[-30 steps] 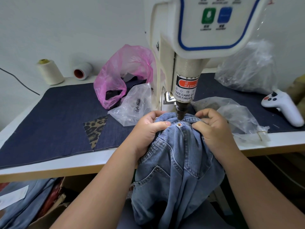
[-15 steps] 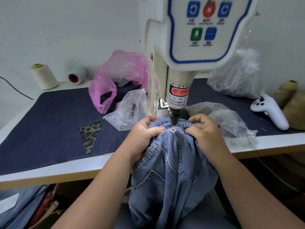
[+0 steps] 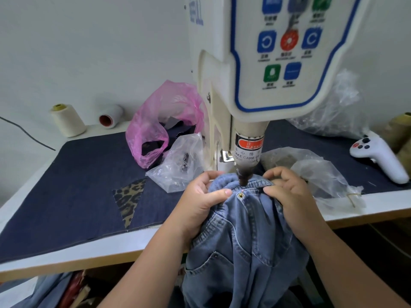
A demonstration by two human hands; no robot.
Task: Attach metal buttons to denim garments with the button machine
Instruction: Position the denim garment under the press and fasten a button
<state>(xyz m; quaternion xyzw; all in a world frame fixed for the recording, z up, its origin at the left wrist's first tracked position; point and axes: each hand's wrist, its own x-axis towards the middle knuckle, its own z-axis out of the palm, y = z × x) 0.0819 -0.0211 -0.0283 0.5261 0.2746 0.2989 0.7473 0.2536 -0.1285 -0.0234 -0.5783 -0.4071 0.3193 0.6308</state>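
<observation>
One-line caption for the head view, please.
Both hands, left and right, grip a denim garment under the button machine's punch.

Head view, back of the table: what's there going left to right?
Cream thread cone → white spool → pink bag → button machine → clear bag → white controller.

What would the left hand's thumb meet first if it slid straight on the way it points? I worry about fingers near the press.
Probably the small metal button on the blue denim garment; the left hand points rightward along the waistband.
</observation>
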